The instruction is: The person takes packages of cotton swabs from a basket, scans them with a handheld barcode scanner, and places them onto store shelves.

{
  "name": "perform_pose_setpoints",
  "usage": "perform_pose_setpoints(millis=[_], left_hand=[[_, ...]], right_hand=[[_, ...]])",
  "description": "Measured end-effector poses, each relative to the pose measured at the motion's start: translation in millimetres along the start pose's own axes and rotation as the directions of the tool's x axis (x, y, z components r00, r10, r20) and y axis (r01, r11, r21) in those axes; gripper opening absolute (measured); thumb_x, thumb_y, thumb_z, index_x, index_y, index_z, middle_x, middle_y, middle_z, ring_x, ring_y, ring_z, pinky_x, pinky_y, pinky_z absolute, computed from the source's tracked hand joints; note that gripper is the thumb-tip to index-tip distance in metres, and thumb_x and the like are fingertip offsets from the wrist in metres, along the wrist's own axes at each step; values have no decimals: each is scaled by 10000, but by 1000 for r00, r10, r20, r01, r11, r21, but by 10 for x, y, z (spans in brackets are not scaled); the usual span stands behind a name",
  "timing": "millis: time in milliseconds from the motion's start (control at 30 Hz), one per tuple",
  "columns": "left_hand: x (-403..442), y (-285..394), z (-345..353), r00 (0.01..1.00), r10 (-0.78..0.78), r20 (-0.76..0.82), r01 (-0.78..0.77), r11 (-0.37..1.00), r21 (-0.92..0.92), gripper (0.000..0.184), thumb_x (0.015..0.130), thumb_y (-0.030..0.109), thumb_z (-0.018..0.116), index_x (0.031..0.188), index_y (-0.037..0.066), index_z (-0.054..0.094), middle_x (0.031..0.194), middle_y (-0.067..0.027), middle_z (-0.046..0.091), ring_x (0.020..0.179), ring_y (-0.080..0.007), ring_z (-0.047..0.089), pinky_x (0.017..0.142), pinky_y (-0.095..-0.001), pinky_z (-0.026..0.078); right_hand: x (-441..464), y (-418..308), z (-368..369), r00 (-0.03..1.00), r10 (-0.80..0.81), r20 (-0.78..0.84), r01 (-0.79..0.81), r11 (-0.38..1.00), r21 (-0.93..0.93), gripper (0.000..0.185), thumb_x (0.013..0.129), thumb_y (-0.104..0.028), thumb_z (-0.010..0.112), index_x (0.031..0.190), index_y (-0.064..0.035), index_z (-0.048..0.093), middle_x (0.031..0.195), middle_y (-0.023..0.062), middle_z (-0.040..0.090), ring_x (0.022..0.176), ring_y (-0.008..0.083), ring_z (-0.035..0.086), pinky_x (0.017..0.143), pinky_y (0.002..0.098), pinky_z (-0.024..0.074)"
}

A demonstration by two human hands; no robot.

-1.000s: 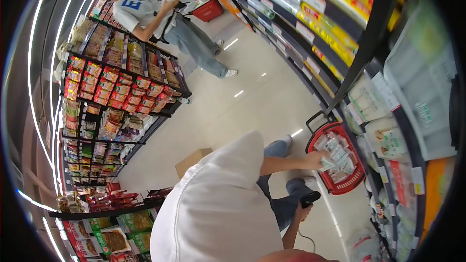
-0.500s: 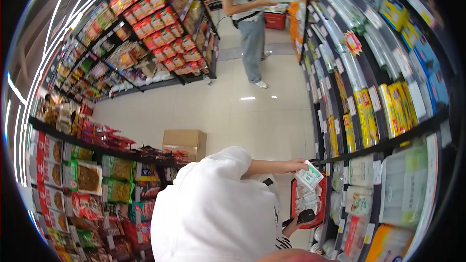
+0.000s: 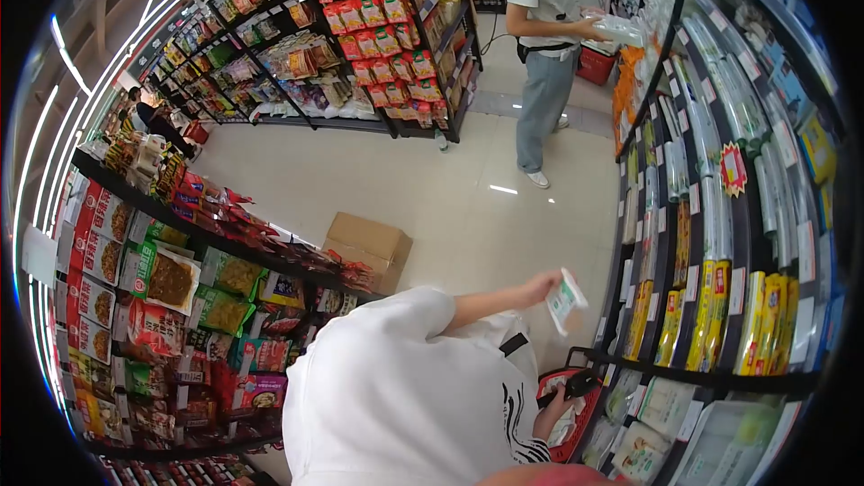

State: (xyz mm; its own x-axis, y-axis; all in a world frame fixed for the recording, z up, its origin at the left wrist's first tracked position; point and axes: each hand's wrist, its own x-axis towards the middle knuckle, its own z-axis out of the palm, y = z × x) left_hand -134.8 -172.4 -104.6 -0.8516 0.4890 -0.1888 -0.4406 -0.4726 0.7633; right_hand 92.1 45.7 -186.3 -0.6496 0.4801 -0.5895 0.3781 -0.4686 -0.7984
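Note:
My left hand (image 3: 543,288) is stretched out to the upper right of the white shirt and grips the edge of a flat white packet with green print (image 3: 567,302), which is slightly blurred. The packet hangs above the floor, apart from the basket. Lower down, my right hand (image 3: 551,403) is closed round a black handheld device (image 3: 580,384). Just below and beside that hand is a red basket (image 3: 589,414) with white packets (image 3: 565,423) inside; my right hand and the device hide part of it.
Shelves with yellow boxes (image 3: 711,315) stand at the right. A cardboard box (image 3: 367,243) sits on the floor beside a rack of packaged food (image 3: 171,283). A person (image 3: 544,63) stands ahead holding clear packages, near another red basket (image 3: 594,66). Another person (image 3: 160,123) is far left.
My left hand has lifted the packet up and away from the basket. My right hand keeps the black device. The view has turned, bringing the far-left person into sight.

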Motion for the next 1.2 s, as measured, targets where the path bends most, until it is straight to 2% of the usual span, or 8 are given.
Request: perform_pose_setpoints(millis=[267,400,567,667,867,933,1067,1200], left_hand=[[218,2763,-72,569,643,-513,-678,719,149,605,929,553,224,1414,192,252,450,-57,412,323,-163,357,325,-270,306],[315,3628,-141,402,734,-547,-807,566,166,509,915,574,276,991,123,498,459,-39,430,320,-167,438,303,-267,369],[509,3565,-113,672,636,-380,-611,766,202,553,889,570,336,774,81,567,454,-39,450,336,-140,433,312,-259,348],[455,3230,-47,860,464,-215,-338,831,442,623,895,527,387,1240,20,496,727,-97,616,590,-173,602,522,-263,492],[404,2973,-280,805,517,-292,-330,799,503,605,948,420,366,1405,28,302,1451,-127,318,1355,-220,248,1114,-328,160],[399,3071,-644,695,507,-511,-481,855,194,557,907,579,366,1207,131,502,632,-23,546,502,-111,528,424,-261,431],[489,3452,-661,299,835,-462,-899,409,157,518,941,469,360,1273,84,456,580,-35,489,376,-122,433,344,-193,377],[829,3274,-60,827,560,44,-549,790,272,486,952,436,340,1213,70,524,771,-74,589,694,-144,529,629,-264,435]], right_hand=[[17,-591,618,998,59,-32,-61,995,-75,433,790,-114,645,1181,-40,473,935,37,533,782,142,511,740,286,428],[-98,-862,808,993,112,26,-107,985,-137,456,803,-150,637,1211,-40,465,1021,53,528,882,169,516,781,293,427],[35,-895,846,986,141,88,-118,966,-229,473,808,-163,637,1225,-50,445,1093,62,520,948,185,515,806,307,429],[19,-914,936,984,157,90,-122,943,-308,465,813,-163,633,1221,-48,440,1100,64,516,955,186,511,811,312,426],[140,-733,982,995,60,-78,-75,975,-208,439,795,-159,656,1171,-38,465,990,57,531,815,162,522,712,298,438],[174,-664,908,996,64,-57,-74,976,-206,433,776,-162,678,1144,-31,489,903,50,541,756,158,513,701,303,435],[351,-470,799,995,22,-96,-31,995,-93,412,766,-108,682,1124,-42,490,872,35,545,743,144,527,680,296,445],[291,-483,832,979,56,-195,-71,995,-68,411,777,-70,658,1148,-64,480,895,35,551,780,142,536,700,280,445]])
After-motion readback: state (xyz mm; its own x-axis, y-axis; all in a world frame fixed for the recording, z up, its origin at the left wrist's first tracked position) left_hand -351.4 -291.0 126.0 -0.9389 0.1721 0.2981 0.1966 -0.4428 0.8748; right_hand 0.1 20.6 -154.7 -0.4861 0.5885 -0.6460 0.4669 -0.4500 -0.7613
